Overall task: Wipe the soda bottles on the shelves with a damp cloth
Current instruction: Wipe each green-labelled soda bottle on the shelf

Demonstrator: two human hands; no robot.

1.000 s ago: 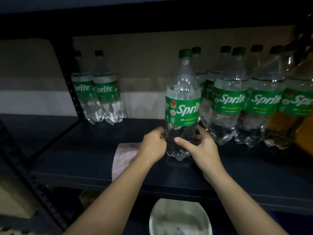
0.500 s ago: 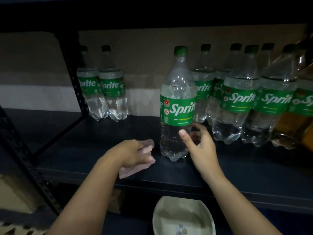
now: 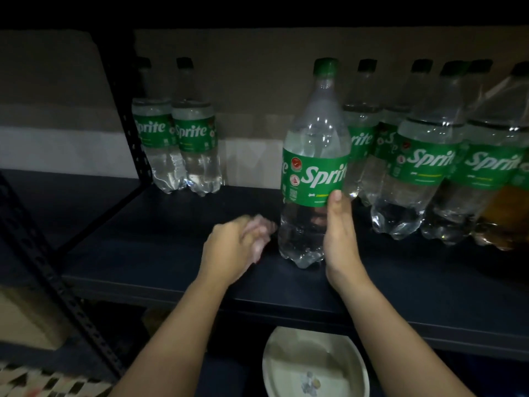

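A clear Sprite bottle (image 3: 313, 167) with a green label and green cap stands upright near the front of the dark shelf (image 3: 171, 253). My right hand (image 3: 340, 233) grips its lower right side, thumb on the label's bottom edge. My left hand (image 3: 232, 247) is closed on a bunched pale pink cloth (image 3: 262, 229), just left of the bottle's base and a little apart from it. Several more Sprite bottles (image 3: 423, 167) stand in a row to the right, and two Sprite bottles (image 3: 177, 150) stand at the back left.
A black perforated upright post (image 3: 123, 110) and a diagonal brace (image 3: 43, 253) frame the shelf's left side. Below the shelf edge sits a white basin (image 3: 355, 356) with water. An amber-coloured bottle (image 3: 503, 219) stands at the far right. A cardboard box (image 3: 25, 319) sits lower left.
My left hand lifted the pink cloth off the shelf and bunched it beside the bottle. My right hand closed around the bottle's lower side. The view moved closer.
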